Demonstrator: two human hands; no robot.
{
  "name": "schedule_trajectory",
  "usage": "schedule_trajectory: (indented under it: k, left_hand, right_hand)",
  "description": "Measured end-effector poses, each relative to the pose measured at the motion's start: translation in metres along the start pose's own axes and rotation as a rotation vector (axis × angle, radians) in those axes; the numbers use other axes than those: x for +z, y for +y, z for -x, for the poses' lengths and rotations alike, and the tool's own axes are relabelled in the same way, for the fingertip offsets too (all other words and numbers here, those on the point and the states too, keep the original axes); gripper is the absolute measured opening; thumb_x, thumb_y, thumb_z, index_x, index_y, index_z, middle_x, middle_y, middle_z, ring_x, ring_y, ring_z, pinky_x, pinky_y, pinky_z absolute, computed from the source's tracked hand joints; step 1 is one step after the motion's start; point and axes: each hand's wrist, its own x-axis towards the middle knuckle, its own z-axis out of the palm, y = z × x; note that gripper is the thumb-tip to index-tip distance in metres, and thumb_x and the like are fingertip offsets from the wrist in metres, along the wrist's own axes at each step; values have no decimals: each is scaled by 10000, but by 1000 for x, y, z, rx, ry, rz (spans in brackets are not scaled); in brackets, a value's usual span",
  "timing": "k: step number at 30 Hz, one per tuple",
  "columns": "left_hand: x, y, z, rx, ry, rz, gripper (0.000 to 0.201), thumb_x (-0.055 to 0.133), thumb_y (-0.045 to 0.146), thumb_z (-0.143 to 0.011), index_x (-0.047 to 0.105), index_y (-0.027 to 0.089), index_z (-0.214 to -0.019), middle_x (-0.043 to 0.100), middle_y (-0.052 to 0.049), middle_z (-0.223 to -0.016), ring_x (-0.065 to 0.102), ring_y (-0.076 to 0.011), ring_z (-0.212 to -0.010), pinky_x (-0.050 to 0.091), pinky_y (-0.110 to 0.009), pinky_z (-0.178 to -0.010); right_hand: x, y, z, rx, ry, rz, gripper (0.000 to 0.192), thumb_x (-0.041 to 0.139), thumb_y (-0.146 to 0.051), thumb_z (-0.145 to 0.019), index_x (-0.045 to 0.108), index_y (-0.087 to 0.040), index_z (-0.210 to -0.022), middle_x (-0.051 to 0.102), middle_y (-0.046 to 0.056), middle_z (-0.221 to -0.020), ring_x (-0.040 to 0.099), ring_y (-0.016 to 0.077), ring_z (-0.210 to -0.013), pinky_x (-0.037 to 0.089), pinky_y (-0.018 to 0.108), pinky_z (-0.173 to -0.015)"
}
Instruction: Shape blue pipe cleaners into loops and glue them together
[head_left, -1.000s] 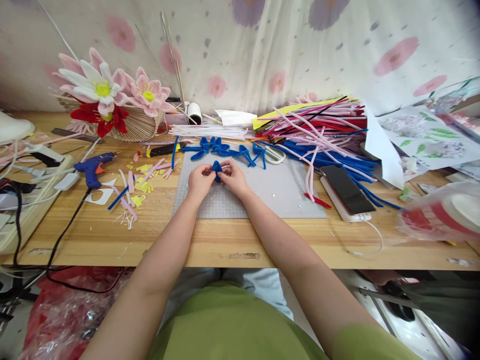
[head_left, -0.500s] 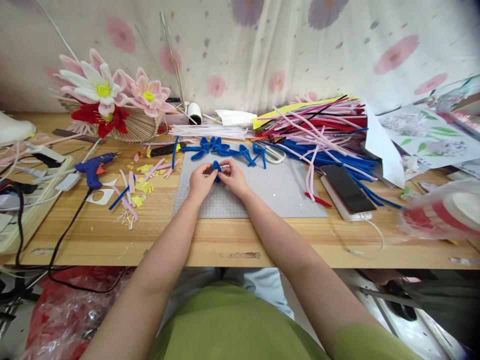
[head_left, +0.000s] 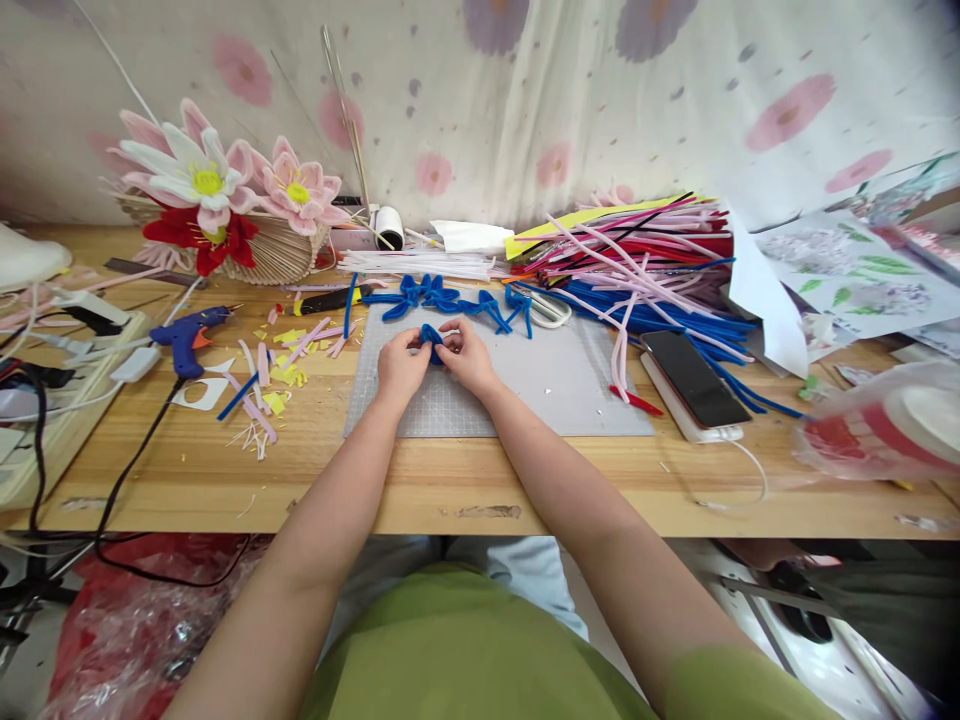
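— What's behind the table (head_left: 225, 480)?
— A pale curtain (head_left: 570, 90) with pink and purple flowers, hanging in soft folds.
— And the table?
— Light wood, its front edge scuffed. A grey mat (head_left: 555, 385) lies on it.
— The light?
— Soft and even. Below the table at left lies crumpled red plastic (head_left: 127, 620).

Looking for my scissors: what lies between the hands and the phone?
Head view: bare grey mat, then a red pipe cleaner beside the phone.

Both forearms are extending forward, converging; the left hand (head_left: 400, 365) and right hand (head_left: 469, 355) are pinching together, fingertips nearly touching.
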Motion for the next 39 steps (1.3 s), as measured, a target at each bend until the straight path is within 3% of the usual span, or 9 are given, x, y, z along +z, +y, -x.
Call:
schedule_trajectory:
  k: [5, 12, 19, 23, 29, 39]
  left_hand:
    - [4, -10, -5, -23, -48, 158, 221, 586, 194, -687, 683, 163, -883, 702, -38, -849, 637, -152, -765, 500, -261, -709]
    - [8, -12, -4, -164, 15, 150, 192, 596, 190, -650, 675, 163, -823, 676, -32, -726, 613, -144, -636, 513, -280, -634]
    - [9, -7, -2, -213, 40, 213, 198, 563, 155, -628, 644, 158, -808, 641, -19, -685, 571, -117, -550, 501, -249, -528]
    - [9, -10, -4, -154, 11, 194, 219, 556, 157, -630, 652, 163, -828, 658, -24, -735, 586, -126, -608, 507, -251, -566]
    - [7, -15, -7, -52, -38, 174, 225, 581, 230, -669, 675, 165, -863, 683, -28, -800, 607, -140, -689, 501, -263, -666]
    - [6, -9, -3, -89, 25, 87, 176, 579, 192, -645, 638, 156, -807, 652, -33, -729, 581, -137, -636, 490, -266, -629]
  right_hand:
    - [-1, -1, 0, 51, -37, -51, 237, 539, -249, -696, 423, -222, -901, 564, -72, -636, 503, 70, -473, 435, 212, -494]
    - [1, -5, 3, -32, 76, 154, 180, 542, -219, -707, 450, -216, -862, 607, -32, -697, 563, 112, -603, 463, 285, -663]
    - [4, -8, 6, -75, 112, 213, 167, 513, -201, -715, 466, -217, -874, 612, -17, -733, 554, 120, -615, 458, 299, -688]
    - [4, -6, 3, -44, 74, 167, 146, 523, -194, -699, 495, -211, -842, 600, -25, -700, 547, 112, -606, 466, 292, -683]
    - [2, 2, -1, 56, -61, -52, 155, 511, -238, -712, 503, -213, -865, 558, -52, -621, 503, 85, -501, 436, 225, -508]
    - [3, -6, 3, -63, 82, 171, 185, 521, -179, -680, 486, -205, -860, 611, -14, -745, 549, 107, -615, 463, 286, -686]
